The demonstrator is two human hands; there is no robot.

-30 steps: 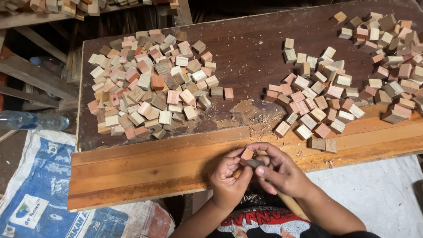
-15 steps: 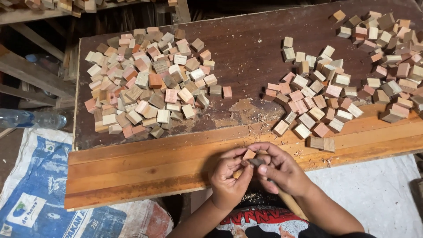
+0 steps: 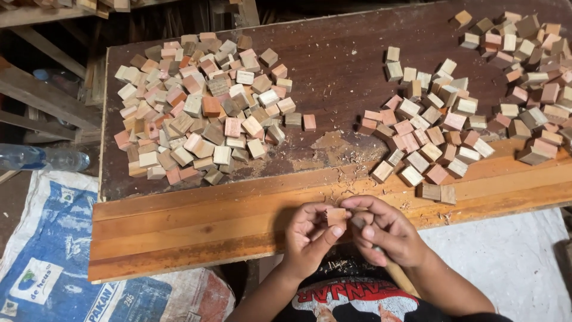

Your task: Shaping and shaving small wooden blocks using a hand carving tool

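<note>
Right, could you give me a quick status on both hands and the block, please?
Left hand pinching small wooden block. Right hand closed on a tool against it. Block piles lie apart; nothing in the way.

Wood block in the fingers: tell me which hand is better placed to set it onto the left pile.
Left, probably. The left hand already pinches the wood block and lies nearer the left pile; the right hand grips a tool handle.

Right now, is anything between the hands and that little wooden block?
Nothing visible: the left hand pinches the small wooden block directly, and the right hand touches its other side, gripping a small dark tool.
</note>
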